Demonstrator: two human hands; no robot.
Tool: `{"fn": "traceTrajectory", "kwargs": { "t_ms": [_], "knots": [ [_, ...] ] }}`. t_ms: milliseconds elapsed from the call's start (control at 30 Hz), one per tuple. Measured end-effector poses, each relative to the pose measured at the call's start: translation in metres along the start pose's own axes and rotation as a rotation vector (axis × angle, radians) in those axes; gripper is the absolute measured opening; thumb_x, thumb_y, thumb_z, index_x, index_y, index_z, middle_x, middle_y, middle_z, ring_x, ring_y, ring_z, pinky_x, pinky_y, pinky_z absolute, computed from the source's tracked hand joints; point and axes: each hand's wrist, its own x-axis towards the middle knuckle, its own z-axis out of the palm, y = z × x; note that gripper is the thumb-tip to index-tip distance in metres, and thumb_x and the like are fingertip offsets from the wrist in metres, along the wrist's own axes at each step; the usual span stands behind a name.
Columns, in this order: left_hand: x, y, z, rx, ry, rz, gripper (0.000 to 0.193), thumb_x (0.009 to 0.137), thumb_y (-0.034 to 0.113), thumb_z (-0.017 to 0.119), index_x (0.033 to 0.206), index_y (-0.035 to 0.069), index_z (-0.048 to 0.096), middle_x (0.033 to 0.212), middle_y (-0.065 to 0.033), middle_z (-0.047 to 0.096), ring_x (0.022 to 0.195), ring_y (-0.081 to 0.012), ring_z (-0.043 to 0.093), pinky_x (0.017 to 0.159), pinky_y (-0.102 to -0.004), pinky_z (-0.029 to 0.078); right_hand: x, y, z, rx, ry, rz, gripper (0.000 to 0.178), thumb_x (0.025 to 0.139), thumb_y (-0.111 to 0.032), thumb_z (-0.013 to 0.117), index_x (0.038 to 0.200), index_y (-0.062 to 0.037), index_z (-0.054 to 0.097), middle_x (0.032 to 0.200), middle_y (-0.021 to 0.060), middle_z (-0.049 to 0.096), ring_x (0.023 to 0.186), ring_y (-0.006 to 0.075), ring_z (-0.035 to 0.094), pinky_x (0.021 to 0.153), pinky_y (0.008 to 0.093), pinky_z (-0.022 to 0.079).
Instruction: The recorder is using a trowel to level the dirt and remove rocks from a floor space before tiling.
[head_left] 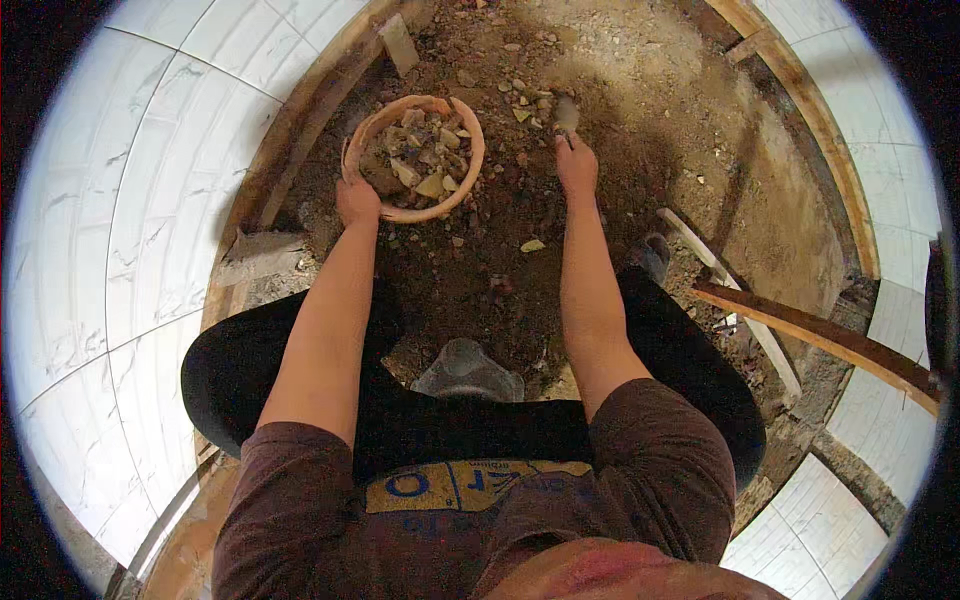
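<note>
My left hand (358, 200) is closed on the near left rim of a round orange bucket (476, 165), tilted on the dirt floor. Broken stones and rubble (420, 155) fill much of it. Farther right, my right hand (577, 168) is wrapped round the handle of what looks like a small trowel (567, 113), its pale grey blade pointing away from me. The blade is at the soil, beside a little heap of stone chips (530, 103). My fingers hide most of the handle.
White marbled tiles (150, 180) line the left side, with more on the right. Wooden boards (820, 130) edge the dirt. A loose plank (820, 335) and a thin pale strip (735, 290) lie by my right knee. A grey plastic-looking piece (466, 372) is between my legs.
</note>
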Motion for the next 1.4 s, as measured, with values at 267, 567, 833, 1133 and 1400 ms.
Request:
{"fn": "traceTrajectory", "kwargs": {
  "t_ms": [267,567,833,1133,1400],
  "knots": [
    [0.01,-0.002,0.016,-0.16,0.002,-0.087,0.068,0.101,0.05,0.025,0.144,-0.003,0.029,0.141,-0.0242,0.04,0.122,-0.0406,0.048,0.1,-0.0506,0.044,0.015,0.05,0.033,0.851,-0.11,0.279,0.045,0.098,-0.031,0.055,0.139,-0.0121,0.05,0.123,0.0131,0.057,0.079,0.0219,0.059,0.065,0.0384,0.047],
    [0.034,-0.021,0.022,0.182,0.006,0.147,0.068,0.101,0.049,0.026,0.144,-0.004,0.028,0.143,-0.0243,0.039,0.129,-0.0391,0.042,0.105,-0.0486,0.039,-0.024,0.012,0.022,1.138,-0.14,0.437,0.052,0.097,-0.032,0.055,0.143,-0.0122,0.041,0.087,0.0041,0.056,0.057,0.0125,0.041,0.051,0.0293,0.037],
    [-0.022,0.019,-0.026,-0.159,-0.132,-0.087,0.069,0.101,0.05,0.022,0.144,-0.004,0.028,0.141,-0.0227,0.042,0.126,-0.0384,0.046,0.101,-0.0504,0.043,-0.025,0.007,0.027,1.179,-0.22,0.365,0.059,0.099,-0.036,0.051,0.149,-0.0126,0.029,0.077,0.0017,0.047,0.057,0.0118,0.034,0.052,0.0297,0.032],
    [0.067,-0.041,0.042,0.05,-0.095,0.008,0.068,0.101,0.05,0.022,0.146,0.0,0.025,0.138,-0.0241,0.045,0.12,-0.0391,0.051,0.097,-0.049,0.047,-0.037,-0.034,-0.017,1.171,-0.249,0.399,0.046,0.101,-0.032,0.048,0.142,-0.014,0.044,0.08,0.0018,0.054,0.062,0.0104,0.043,0.054,0.0287,0.037],
    [0.061,-0.05,0.045,0.031,0.283,0.26,0.051,0.095,0.026,0.049,0.138,-0.002,0.043,0.116,-0.0252,0.061,0.102,-0.0344,0.063,0.085,-0.0476,0.052,-0.043,-0.089,-0.071,1.002,-0.497,0.09,0.057,0.09,-0.035,0.066,0.138,-0.0083,0.051,0.092,0.0022,0.063,0.065,0.0083,0.051,0.056,0.0281,0.042]
  ]
}}
